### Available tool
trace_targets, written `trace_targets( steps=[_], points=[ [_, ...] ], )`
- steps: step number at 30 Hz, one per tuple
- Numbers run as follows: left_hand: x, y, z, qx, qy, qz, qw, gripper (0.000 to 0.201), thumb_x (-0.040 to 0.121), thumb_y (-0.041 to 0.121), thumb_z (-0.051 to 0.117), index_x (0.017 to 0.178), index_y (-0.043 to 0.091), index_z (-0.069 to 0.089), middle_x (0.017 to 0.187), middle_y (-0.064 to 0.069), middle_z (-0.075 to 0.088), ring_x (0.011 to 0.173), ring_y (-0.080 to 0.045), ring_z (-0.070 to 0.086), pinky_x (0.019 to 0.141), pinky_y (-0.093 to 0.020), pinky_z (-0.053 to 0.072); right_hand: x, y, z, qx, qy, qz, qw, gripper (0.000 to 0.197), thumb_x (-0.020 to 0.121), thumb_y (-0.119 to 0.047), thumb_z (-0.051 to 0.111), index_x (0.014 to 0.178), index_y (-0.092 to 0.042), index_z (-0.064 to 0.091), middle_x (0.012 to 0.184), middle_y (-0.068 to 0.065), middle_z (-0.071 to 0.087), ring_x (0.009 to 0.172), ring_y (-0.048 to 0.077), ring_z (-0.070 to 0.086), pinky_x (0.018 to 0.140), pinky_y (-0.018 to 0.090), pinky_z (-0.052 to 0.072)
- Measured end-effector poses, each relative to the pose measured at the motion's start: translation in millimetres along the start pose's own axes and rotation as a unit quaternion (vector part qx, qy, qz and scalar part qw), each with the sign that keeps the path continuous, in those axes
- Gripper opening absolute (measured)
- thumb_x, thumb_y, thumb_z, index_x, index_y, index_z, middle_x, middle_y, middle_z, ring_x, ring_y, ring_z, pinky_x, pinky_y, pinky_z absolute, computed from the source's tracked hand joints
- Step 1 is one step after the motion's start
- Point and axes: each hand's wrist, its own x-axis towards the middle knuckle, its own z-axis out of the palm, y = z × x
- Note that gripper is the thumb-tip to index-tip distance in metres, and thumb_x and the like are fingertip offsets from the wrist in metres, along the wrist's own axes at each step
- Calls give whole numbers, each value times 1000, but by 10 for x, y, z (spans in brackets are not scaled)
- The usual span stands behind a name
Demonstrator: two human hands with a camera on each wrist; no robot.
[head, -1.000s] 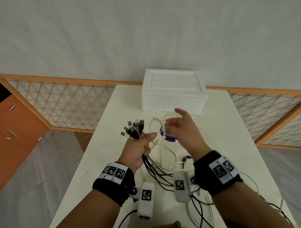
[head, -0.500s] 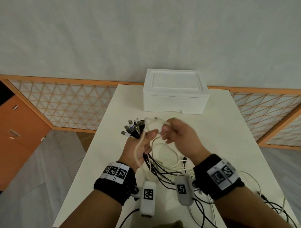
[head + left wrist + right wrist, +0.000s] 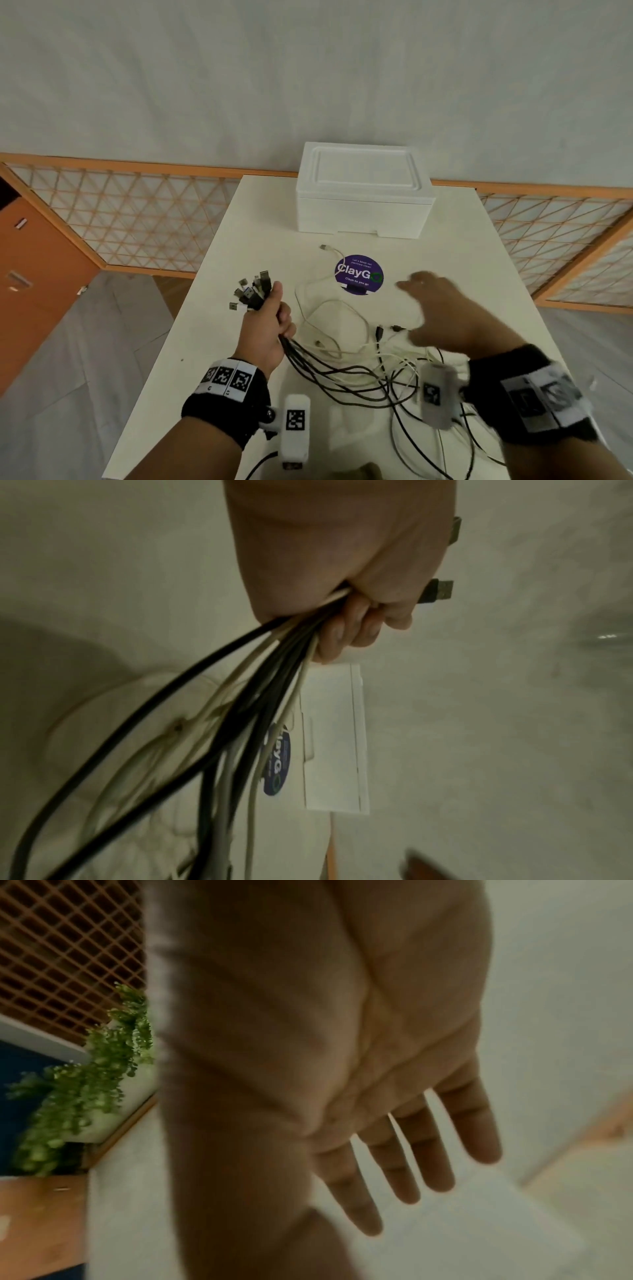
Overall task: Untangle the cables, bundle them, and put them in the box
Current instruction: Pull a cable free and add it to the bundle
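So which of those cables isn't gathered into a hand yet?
The white cable lying loose across the purple sticker; the left hand grips the others' plug ends.

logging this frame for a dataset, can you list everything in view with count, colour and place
white foam box with lid: one, white, far end of the table, lid on
white rectangular table: one, off-white, under everything
round purple sticker: one, purple with white lettering, on the table in front of the box
loose white cable: one, white, plug lying near the sticker, the rest curving toward the tangle
bundle of black and white cables: several, count unclear, plug ends fanned above the left fist, tails trailing onto the table
tangle of cables: several, black and white, on the near table
orange lattice screen: orange frame, behind the table
orange cabinet: one, far left
left hand: grips the bundle
right hand: fingers spread, holds nothing, above the tangle
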Motion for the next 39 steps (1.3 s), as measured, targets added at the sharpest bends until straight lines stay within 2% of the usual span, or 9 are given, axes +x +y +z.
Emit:
trace_targets(
  steps=[3, 7, 13, 21, 32, 33, 35, 37, 39],
  points=[
    [-124, -37, 215, 21, -37, 6, 999, 45, 94, 40, 53, 59, 13, 44, 47, -2, 42, 40, -13, 33, 43, -22, 32, 111, -596, 347, 126, -49, -109, 985, 82, 76, -47, 74, 142, -16, 37, 144, 1, 42, 132, 18, 37, 104, 24, 28],
    [-262, -8, 359, 29, -69, 20, 997, 57, 98, 42, 45, 49, 16, 33, 48, -6, 53, 39, -16, 45, 45, -21, 41, 301, -974, 875, 143, -86, -125, 978, 28, 77, -33, 61, 94, -12, 54, 82, 4, 62, 81, 27, 61, 65, 30, 45],
    [-80, 243, -153, -68, -8, 25, 997, 58, 94, 50, 48, 45, 22, 34, 38, 2, 27, 33, -10, 23, 38, -19, 24, 314, -485, 1086, 37, -30, -119, 992, 16, 93, -33, 46, 97, -21, 56, 98, 3, 66, 92, 26, 62, 71, 31, 43],
    [140, 216, -862, -103, 147, 12, 984, 53, 93, 52, 52, 57, 22, 27, 41, 6, 26, 32, -10, 23, 37, -16, 24, 175, 288, 1113, -16, 12, -7, 1000, 14, 90, -36, 46, 92, -27, 57, 74, -10, 51, 73, 16, 52, 65, 28, 44],
    [206, -17, -990, -75, 229, -72, 968, 41, 97, 43, 50, 69, 18, 36, 41, 6, 34, 30, -9, 25, 35, -16, 24, 87, 431, 1003, -48, -144, 8, 988, 6, 83, -33, 54, 79, -29, 56, 72, -11, 56, 68, 8, 61, 60, 19, 45],
    [194, -66, -979, -71, 228, -84, 967, 36, 97, 40, 52, 71, 17, 39, 42, 5, 36, 30, -9, 27, 35, -17, 26, 110, 444, 1030, -53, -172, 4, 984, 10, 81, -37, 61, 89, -30, 60, 82, -11, 59, 83, 10, 64, 68, 22, 47],
    [175, -154, -960, -56, 221, -98, 969, 24, 95, 28, 58, 78, 15, 47, 44, 3, 45, 33, -10, 38, 37, -18, 35, 172, 474, 1095, -43, -220, 3, 974, 64, 65, -55, 77, 120, -28, 57, 114, -6, 59, 113, 15, 56, 91, 28, 45],
    [169, -194, -950, -55, 208, -101, 971, 15, 93, 19, 61, 83, 10, 54, 48, -1, 57, 38, -11, 51, 41, -21, 47, 257, 416, 1079, 56, -190, -2, 980, 109, 39, -78, 72, 134, -31, 46, 125, -10, 54, 117, 11, 52, 97, 25, 41],
    [157, -188, -916, -64, 186, -105, 975, 15, 93, 18, 61, 84, 7, 57, 54, -5, 64, 42, -12, 58, 44, -23, 52, 397, 295, 1125, 143, -85, -27, 986, 97, 46, -84, 63, 129, -35, 51, 112, -14, 57, 103, 6, 55, 91, 22, 44]
  ],
)
